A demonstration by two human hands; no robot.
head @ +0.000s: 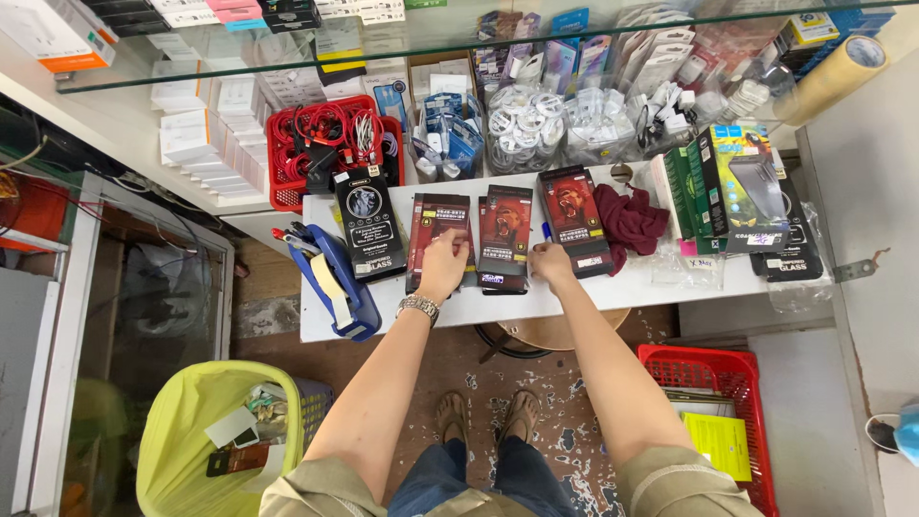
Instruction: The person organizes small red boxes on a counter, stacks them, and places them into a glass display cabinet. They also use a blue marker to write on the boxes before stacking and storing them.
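The left hand (pixel 442 265) lies flat on a dark red flat package (pixel 439 239) on the white counter (pixel 632 282), fingers bent over its lower part; it presses the package more than it grips it. The right hand (pixel 551 262) rests at the lower right corner of the second red package (pixel 505 236), fingers curled and close together, and I cannot tell if it pinches the edge or only touches it. A third red package (pixel 574 218) lies just beside, to the right, and a black package (pixel 369 225) to the left, all four in one row near the front edge of the counter.

The packages are thin and smooth (they seem to hold glass sheets), so I judge that a push from either hand could slide one over the front edge, down to the floor near the sandals (pixel 486 414). The blue tape dispenser (pixel 337 280) already hangs partly over that edge and a knock of the left forearm could drop it. The dark red cloth (pixel 630 222) beside the third package could catch a corner.
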